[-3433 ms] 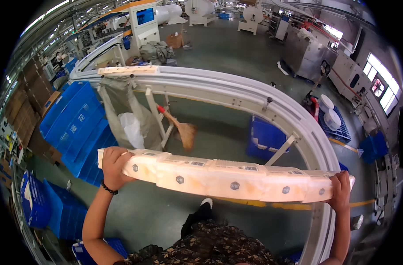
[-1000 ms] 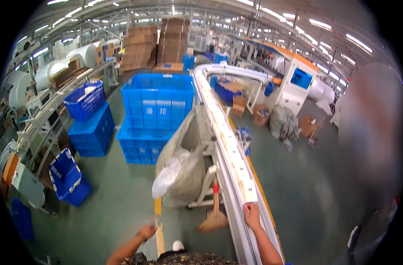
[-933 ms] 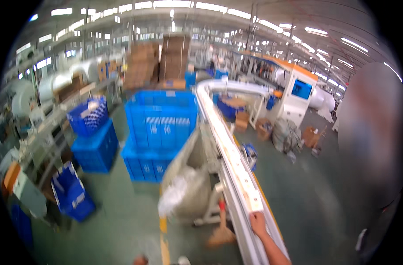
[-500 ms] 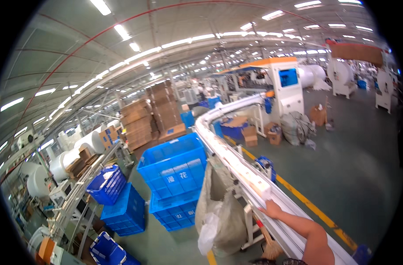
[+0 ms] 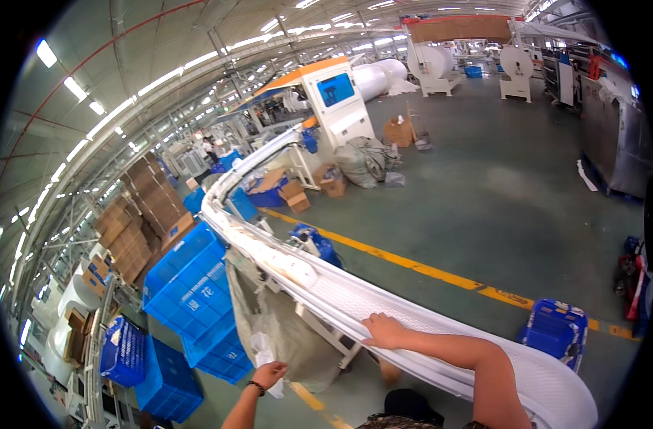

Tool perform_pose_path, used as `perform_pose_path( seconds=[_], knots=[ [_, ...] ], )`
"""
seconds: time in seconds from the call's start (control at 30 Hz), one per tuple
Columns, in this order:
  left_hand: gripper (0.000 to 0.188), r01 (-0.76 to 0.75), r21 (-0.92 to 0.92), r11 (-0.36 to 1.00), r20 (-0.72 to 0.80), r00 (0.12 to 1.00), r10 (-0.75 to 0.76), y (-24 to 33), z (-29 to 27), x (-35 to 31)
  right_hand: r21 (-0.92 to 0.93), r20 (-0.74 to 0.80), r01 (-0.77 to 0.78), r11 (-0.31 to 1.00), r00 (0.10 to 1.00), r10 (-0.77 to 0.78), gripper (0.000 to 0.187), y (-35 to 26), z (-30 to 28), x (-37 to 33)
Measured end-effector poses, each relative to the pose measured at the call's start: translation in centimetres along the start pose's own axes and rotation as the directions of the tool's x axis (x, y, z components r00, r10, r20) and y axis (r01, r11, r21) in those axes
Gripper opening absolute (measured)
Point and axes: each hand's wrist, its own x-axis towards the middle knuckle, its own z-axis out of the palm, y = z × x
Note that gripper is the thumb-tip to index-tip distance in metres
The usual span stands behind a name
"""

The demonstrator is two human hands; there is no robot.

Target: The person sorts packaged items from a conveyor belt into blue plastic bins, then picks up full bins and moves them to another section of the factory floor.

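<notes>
A long white conveyor (image 5: 426, 325) curves from the far machine to beside me. On its belt, farther along, lies a row of white packs (image 5: 287, 266), its near end apart from my hands. My right hand (image 5: 385, 332) reaches over the conveyor and rests at its near rail, fingers loosely bent and nothing visible in them. Lower left, my left hand (image 5: 269, 375), with a dark bracelet at the wrist, has its fingers drawn together; what they hold, if anything, is unclear. White plastic film (image 5: 262, 349) hangs right behind it, against a large beige woven sack (image 5: 298, 343).
Stacked blue crates (image 5: 187, 275) stand left of the sack, with a darker blue basket (image 5: 123, 350) farther left. Beyond the conveyor are a yellow floor line (image 5: 412, 264), a blue crate (image 5: 555, 329), cardboard boxes (image 5: 294, 194) and a white machine cabinet (image 5: 339, 100).
My view has swung right. My right hand has left the near end of the white packs and now rests nearer along the conveyor. My left hand has come into view beside the sack.
</notes>
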Motion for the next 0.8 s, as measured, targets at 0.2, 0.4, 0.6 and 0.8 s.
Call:
perform_pose_path(
  seconds=[0.2,0.4,0.6,0.8],
  knots=[
    [0.029,0.342,-0.286,0.895,0.264,0.926,-0.269,-2.8,3.6,-4.2,0.028,0.029,0.072,0.997,0.997,-0.072,0.061,3.4,-2.8,-12.5],
    [0.026,0.518,-0.379,0.767,0.307,0.852,-0.424,1.6,10.1,-6.2,0.002,0.036,0.107,0.994,0.994,-0.107,0.059,6.5,-8.0,-25.4],
    [0.019,-0.090,-0.468,0.879,0.136,0.976,0.172,12.6,16.8,-2.1,-0.037,-0.107,-0.009,0.999,0.994,0.005,0.044,6.6,-14.1,-41.1],
    [0.044,-0.703,-0.296,0.647,-0.417,0.704,0.575,43.3,7.0,-4.8,0.124,0.070,-0.276,0.953,0.961,0.269,0.043,5.0,-16.6,-50.0]
  ],
)
